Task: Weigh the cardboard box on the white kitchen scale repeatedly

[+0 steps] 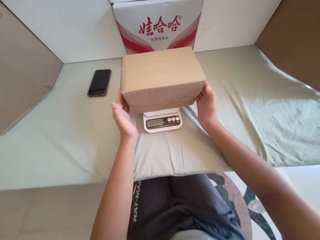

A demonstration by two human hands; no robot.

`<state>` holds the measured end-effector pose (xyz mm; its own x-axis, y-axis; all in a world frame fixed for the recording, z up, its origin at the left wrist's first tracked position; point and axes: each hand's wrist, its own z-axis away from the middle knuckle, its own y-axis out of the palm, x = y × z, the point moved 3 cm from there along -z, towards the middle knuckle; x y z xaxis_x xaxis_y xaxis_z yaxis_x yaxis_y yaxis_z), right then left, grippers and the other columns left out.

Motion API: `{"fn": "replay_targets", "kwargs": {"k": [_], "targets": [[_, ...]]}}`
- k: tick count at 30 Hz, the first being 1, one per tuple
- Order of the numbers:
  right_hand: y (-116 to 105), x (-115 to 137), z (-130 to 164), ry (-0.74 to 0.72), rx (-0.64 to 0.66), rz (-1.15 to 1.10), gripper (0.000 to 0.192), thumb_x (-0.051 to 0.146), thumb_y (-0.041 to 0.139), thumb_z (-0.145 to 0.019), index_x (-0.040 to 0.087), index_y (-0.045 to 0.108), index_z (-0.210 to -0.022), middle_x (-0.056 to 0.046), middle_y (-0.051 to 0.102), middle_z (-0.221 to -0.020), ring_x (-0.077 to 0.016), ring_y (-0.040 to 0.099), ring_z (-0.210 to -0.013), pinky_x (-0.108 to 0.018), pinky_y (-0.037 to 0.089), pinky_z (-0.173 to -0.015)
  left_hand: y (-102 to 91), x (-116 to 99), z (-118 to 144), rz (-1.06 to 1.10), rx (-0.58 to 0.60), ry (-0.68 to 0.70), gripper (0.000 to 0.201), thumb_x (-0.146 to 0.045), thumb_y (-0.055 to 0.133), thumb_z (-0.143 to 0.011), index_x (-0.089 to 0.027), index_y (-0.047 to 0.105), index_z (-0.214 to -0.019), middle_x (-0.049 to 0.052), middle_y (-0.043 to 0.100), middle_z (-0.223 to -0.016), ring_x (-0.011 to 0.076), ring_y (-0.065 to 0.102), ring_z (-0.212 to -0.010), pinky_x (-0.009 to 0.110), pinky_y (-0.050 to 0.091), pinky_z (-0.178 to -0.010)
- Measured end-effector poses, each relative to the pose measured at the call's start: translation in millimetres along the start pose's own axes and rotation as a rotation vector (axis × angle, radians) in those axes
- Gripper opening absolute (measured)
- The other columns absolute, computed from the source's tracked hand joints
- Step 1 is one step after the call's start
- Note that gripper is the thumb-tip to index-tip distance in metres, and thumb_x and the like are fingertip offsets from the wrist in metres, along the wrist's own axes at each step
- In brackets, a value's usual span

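Head view: your left hand (123,117) and right hand (206,105) press flat against the ends of the cardboard box (161,77), which sits on the scale (162,120). It looks stiff and smooth-sided (probably light), so grip low at both ends.

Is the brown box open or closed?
Closed. The cardboard box shows a flat, unbroken top with no raised flaps, sitting over the kitchen scale.
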<state>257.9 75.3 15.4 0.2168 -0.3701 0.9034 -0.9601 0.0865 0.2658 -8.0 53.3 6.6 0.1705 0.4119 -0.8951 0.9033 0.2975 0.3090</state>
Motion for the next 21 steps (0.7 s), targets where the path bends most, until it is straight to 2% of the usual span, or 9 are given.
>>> {"fn": "replay_targets", "kwargs": {"k": [4,10,15,18,21], "targets": [[1.9,2.6,2.8,-0.006,-0.006,0.035,0.057,0.072,0.056,-0.088,0.033,0.071,-0.126,-0.002,0.073,-0.143,-0.0322,0.057,-0.15,-0.049,0.048,-0.128,-0.7,3.8,0.3,-0.011,-0.004,-0.008,0.094,-0.097,0.043,-0.084,-0.023,0.073,-0.133,0.015,0.069,-0.149,0.0369,0.051,-0.156,0.053,0.042,-0.13],[5.9,4.5,6.9,-0.019,0.005,0.012,0.047,0.072,0.059,-0.089,0.033,0.073,-0.111,-0.002,0.075,-0.131,-0.0324,0.06,-0.144,-0.052,0.044,-0.133,2.7,5.9,5.5,-0.001,-0.003,-0.008,0.09,-0.095,0.044,-0.087,-0.022,0.073,-0.132,0.016,0.073,-0.143,0.0367,0.055,-0.152,0.049,0.045,-0.125],[16.1,11.5,12.9,-0.015,0.052,0.032,0.052,0.073,0.054,-0.093,0.034,0.072,-0.122,-0.001,0.073,-0.141,-0.0285,0.047,-0.158,-0.047,0.037,-0.138,11.4,-3.3,7.2,0.043,0.034,-0.011,0.086,-0.092,0.045,-0.089,-0.021,0.074,-0.129,0.017,0.073,-0.142,0.0379,0.057,-0.15,0.054,0.044,-0.126],[22.9,21.2,16.3,-0.041,0.058,0.041,0.048,0.069,0.054,-0.094,0.036,0.071,-0.126,0.0,0.07,-0.147,-0.0282,0.045,-0.161,-0.048,0.037,-0.138,17.4,-11.2,5.8,0.07,0.105,0.008,0.083,-0.092,0.041,-0.09,-0.026,0.075,-0.127,0.013,0.071,-0.148,0.0373,0.054,-0.153,0.055,0.041,-0.13],[25.9,32.4,13.6,-0.083,0.055,0.065,0.046,0.064,0.054,-0.096,0.036,0.069,-0.13,0.0,0.066,-0.15,-0.0293,0.041,-0.163,-0.049,0.035,-0.139,15.3,-16.6,1.6,0.018,0.154,0.059,0.083,-0.092,0.039,-0.091,-0.028,0.075,-0.129,0.011,0.069,-0.15,0.0365,0.05,-0.156,0.054,0.04,-0.131]]}}
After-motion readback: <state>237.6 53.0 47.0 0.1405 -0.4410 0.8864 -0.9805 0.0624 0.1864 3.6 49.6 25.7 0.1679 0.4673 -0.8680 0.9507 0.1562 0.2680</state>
